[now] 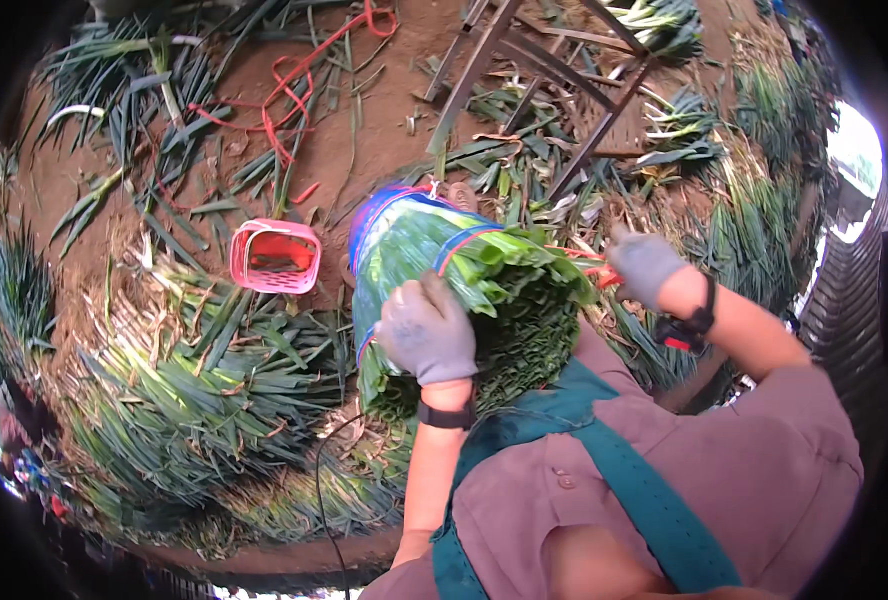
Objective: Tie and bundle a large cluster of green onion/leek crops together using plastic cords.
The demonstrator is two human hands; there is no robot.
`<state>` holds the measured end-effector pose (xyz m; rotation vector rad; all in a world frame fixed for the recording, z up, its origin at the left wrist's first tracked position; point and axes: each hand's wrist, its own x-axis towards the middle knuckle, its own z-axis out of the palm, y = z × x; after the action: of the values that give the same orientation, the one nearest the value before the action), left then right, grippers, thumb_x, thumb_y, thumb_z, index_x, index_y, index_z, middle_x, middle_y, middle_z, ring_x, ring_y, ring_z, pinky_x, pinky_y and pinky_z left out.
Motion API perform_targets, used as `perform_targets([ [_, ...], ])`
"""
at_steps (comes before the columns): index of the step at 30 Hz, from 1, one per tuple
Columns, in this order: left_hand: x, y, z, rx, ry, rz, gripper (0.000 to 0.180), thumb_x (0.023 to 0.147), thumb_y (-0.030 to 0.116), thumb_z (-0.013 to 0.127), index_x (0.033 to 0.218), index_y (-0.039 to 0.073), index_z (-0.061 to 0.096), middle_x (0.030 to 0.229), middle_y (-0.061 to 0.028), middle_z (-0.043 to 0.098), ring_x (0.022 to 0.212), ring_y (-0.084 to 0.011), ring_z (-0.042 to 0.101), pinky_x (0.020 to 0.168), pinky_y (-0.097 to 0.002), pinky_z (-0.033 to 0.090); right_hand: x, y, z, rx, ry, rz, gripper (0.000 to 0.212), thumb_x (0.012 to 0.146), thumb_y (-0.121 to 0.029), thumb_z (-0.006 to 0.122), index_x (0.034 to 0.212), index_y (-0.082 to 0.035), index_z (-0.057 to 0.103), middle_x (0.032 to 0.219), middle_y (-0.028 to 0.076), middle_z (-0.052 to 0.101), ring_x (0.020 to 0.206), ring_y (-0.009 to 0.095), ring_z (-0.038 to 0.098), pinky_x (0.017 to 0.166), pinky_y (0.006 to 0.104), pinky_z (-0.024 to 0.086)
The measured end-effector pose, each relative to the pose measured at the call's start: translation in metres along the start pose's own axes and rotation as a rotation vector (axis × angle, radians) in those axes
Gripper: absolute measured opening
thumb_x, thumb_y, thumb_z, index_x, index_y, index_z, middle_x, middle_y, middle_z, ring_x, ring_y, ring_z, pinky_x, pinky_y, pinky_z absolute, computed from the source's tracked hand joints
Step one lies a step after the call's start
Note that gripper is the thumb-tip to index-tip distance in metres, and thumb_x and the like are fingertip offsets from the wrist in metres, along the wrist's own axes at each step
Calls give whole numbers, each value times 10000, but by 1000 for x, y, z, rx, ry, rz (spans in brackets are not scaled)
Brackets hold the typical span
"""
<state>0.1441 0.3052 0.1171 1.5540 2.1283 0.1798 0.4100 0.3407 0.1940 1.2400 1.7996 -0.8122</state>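
A thick bundle of leeks stands in front of my body, its cut green tops tilted toward me. A blue-and-red band circles it, and blue wrapping shows at its far end. My left hand, in a grey glove, is closed against the bundle's left side, over the band's line; what its fingers grip is hidden. To the right of the bundle, my right hand, also gloved, is closed on red twine, which runs to the bundle's right side.
Left of the bundle, a pink plastic basket sits on the brown soil. Loose leeks lie heaped at the left. More red twine trails across the ground farther off. A frame of dark bars stands beyond the bundle.
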Motion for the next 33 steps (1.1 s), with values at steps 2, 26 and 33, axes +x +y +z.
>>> perform_targets([
  [2,10,-1,1,24,-47,-4,387,917,316,474,652,47,559,692,-205,595,665,-408,578,603,-522,417,13,2,8,-178,-266,-52,346,748,-178,666,1058,-24,651,1114,198,596,985,305,609,815,361,502],
  [26,50,-18,4,49,-70,-129,505,952,431,370,870,21,653,823,-227,654,789,-421,620,690,-498,450,7,41,-23,-269,156,-367,158,746,-251,613,704,-108,664,837,59,622,867,291,586,778,381,474],
  [33,53,-23,7,59,-55,-100,484,943,418,378,920,31,667,860,-232,658,816,-420,621,715,-501,450,5,58,4,653,455,-557,359,920,-404,524,957,-97,706,857,91,640,838,288,611,816,384,459],
])
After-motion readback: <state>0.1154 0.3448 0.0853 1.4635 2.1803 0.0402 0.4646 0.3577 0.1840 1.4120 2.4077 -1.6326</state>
